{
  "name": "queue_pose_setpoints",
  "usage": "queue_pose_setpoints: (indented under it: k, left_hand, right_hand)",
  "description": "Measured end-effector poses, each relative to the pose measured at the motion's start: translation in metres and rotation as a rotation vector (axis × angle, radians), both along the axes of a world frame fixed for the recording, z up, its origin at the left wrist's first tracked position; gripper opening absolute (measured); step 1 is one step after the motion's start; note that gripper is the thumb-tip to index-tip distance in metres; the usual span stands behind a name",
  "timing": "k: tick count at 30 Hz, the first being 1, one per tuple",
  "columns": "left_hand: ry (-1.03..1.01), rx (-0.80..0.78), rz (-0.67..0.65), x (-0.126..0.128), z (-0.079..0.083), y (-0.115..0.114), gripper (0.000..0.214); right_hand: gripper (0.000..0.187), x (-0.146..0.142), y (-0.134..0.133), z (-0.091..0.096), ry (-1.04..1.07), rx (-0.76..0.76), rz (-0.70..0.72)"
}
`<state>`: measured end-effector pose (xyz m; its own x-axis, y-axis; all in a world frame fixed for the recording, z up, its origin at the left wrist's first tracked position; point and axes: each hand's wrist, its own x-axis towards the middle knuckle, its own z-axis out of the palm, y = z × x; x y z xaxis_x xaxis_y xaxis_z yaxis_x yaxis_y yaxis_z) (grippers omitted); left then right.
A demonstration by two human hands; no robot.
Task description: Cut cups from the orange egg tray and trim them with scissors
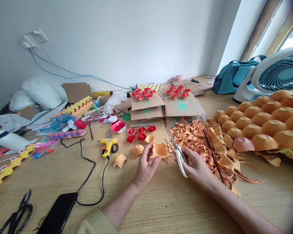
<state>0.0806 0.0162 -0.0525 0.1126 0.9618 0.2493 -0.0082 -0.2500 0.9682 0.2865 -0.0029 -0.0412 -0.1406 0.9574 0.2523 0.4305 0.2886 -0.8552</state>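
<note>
My left hand (146, 164) pinches an orange egg-carton cup (160, 150) by its edge, its hollow side facing me. In my right hand (197, 165) is a pair of white-handled scissors (180, 157), the blades pointing up and left, apart from each other and just right of the cup. Two more cut cups, one at the left (119, 160) and one nearer (138, 151), lie beside my left hand. Behind them stand a smooth trimmed cup (150, 139) and several red paper-pulp roses (141, 137). Orange scraps (192, 136) are heaped beyond my right hand.
A yellow glue gun (108, 146) with its black cord lies left, near a phone (58, 213) and black scissors (19, 213). Stacked orange egg trays (263, 120) and a fan (278, 73) stand right. Cardboard squares (183, 105) bearing red roses sit at the back. A brown stick (213, 156) crosses the scraps.
</note>
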Motion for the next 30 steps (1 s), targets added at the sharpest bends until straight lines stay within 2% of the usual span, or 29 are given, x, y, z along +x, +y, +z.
queue_pose_setpoints:
  k: [3, 7, 11, 17, 24, 26, 30]
  left_hand:
    - [0.009, -0.03, -0.002, -0.001, -0.002, 0.0, 0.05]
    - [0.003, -0.05, -0.159, 0.003, -0.003, -0.007, 0.051]
    - [0.048, -0.011, -0.245, 0.006, -0.003, -0.013, 0.05]
    - [0.187, 0.103, -0.256, 0.004, -0.002, -0.012, 0.049]
    - [0.421, 0.399, -0.243, 0.001, 0.003, -0.01, 0.055]
    - [0.416, 0.397, -0.241, 0.001, 0.002, -0.009, 0.058]
    - [0.302, 0.288, -0.199, 0.003, -0.002, -0.008, 0.054]
  right_hand:
    - [0.02, -0.001, 0.002, -0.004, 0.13, -0.046, 0.027]
    - [0.028, -0.008, 0.0, -0.004, 0.448, -0.195, 0.1]
    - [0.038, -0.012, -0.002, -0.004, 0.603, -0.296, 0.113]
    - [0.038, -0.012, -0.003, -0.006, 0.633, -0.294, 0.091]
    - [0.039, -0.013, -0.002, -0.011, 0.603, -0.269, 0.061]
    - [0.038, -0.013, -0.002, -0.012, 0.578, -0.26, 0.063]
    - [0.03, -0.01, -0.003, -0.009, 0.439, -0.203, 0.1]
